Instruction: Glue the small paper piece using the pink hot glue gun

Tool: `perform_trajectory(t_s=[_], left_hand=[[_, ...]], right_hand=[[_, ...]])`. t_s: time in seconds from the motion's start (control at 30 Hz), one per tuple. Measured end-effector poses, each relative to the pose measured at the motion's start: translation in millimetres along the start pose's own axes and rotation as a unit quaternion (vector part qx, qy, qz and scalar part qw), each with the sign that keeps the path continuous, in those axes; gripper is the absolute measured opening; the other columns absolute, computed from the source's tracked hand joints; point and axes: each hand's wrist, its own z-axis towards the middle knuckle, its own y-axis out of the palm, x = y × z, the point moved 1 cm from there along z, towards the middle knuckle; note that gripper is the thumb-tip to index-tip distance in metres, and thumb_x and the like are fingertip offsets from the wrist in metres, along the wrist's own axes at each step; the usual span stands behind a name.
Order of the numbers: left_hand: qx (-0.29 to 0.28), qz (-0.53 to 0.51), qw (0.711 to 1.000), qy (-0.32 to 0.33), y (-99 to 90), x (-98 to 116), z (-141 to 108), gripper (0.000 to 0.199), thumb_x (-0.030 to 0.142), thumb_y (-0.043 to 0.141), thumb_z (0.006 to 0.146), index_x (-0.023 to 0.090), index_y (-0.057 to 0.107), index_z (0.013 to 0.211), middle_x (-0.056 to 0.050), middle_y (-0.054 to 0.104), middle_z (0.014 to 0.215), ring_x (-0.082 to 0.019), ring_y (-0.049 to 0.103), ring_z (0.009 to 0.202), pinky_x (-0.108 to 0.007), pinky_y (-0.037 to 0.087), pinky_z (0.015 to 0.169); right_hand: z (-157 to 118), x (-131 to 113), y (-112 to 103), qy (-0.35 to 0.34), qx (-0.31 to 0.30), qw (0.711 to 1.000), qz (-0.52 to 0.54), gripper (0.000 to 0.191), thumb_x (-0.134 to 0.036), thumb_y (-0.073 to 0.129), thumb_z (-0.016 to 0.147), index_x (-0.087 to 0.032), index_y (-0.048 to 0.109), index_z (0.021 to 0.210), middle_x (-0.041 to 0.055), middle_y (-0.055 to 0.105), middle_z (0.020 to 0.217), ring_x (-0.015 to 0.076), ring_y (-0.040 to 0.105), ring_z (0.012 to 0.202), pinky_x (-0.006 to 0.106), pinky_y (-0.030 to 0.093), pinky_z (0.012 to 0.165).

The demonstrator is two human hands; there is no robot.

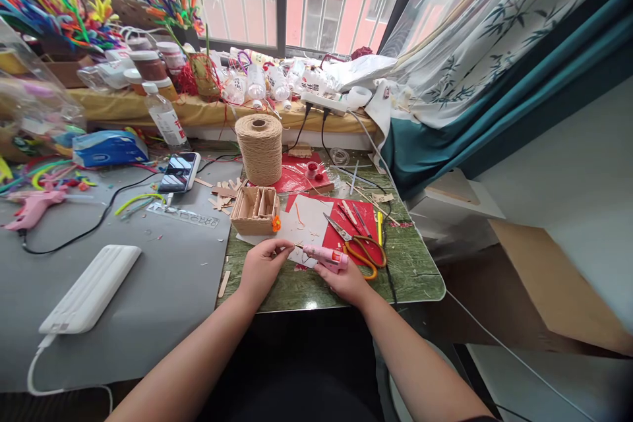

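Likely gluing: right hand (346, 281) grasps glue gun (322, 254), left hand (266, 268) pinched by nozzle (299, 246), contents unclear; next needs steady aim.

Box (251, 224) before spool (260, 155) (scissors (347, 236) right)

Right hand (346, 279) grips pink glue gun (324, 255), nozzle (299, 246) at 9 o'clock, just beside left hand (264, 267). Divided box (253, 219) at gun's 10 o'clock, scissors (363, 250) at 3.

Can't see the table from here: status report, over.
Right hand gripping pink glue gun; left hand near nozzle. Box beyond left hand. Scissors beside glue gun.
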Motion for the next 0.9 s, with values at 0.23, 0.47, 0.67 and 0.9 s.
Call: perform_trajectory(t_s=[0.23, 0.47, 0.67, 0.9], left_hand=[[-0.005, 0.000, 1.000, -0.003, -1.2, 0.7, -0.1, 0.017, 0.037, 0.067, 0.088, 0.024, 0.076, 0.092, 0.000, 0.072, 0.084, -0.014, 0.056, 0.066, -0.027, 0.046, 0.067], [-0.005, -0.002, 1.000, -0.001, -1.0, 0.9, -0.7, 0.017, 0.038, 0.067, 0.088, 0.024, 0.075, 0.092, 0.000, 0.072, 0.083, -0.014, 0.054, 0.064, -0.027, 0.046, 0.065], [-0.009, -0.001, 1.000, 0.007, -1.2, 1.8, 0.0, 0.019, 0.039, 0.066, 0.088, 0.023, 0.075, 0.092, 0.000, 0.072, 0.082, -0.014, 0.055, 0.063, -0.027, 0.046, 0.065], [-0.002, 0.003, 1.000, 0.013, -0.7, 2.9, 0.3, 0.021, 0.040, 0.065, 0.088, 0.022, 0.075, 0.091, -0.001, 0.071, 0.080, -0.014, 0.055, 0.063, -0.026, 0.046, 0.064]], right_hand=[[0.8, 2.1, 0.8, 0.002, 0.018, 0.999, -0.027, 0.040, -0.032, 0.065, 0.092, -0.025, 0.064, 0.131, 0.0062, 0.063, 0.136, 0.0245, 0.057, 0.130, 0.045, 0.039, 0.118], [0.6, 3.6, -1.0, -0.009, 0.020, 0.999, -0.049, 0.040, -0.031, 0.064, 0.092, -0.024, 0.064, 0.131, 0.0065, 0.064, 0.134, 0.0238, 0.058, 0.129, 0.045, 0.040, 0.117], [0.5, 6.1, -2.2, -0.006, 0.024, 0.998, -0.065, 0.040, -0.030, 0.063, 0.092, -0.024, 0.065, 0.131, 0.0065, 0.065, 0.134, 0.0248, 0.058, 0.128, 0.047, 0.039, 0.117], [1.1, 6.5, -1.7, -0.016, 0.019, 0.997, -0.068, 0.042, -0.030, 0.062, 0.092, -0.026, 0.062, 0.135, 0.0058, 0.064, 0.135, 0.0257, 0.057, 0.129, 0.049, 0.038, 0.118]])
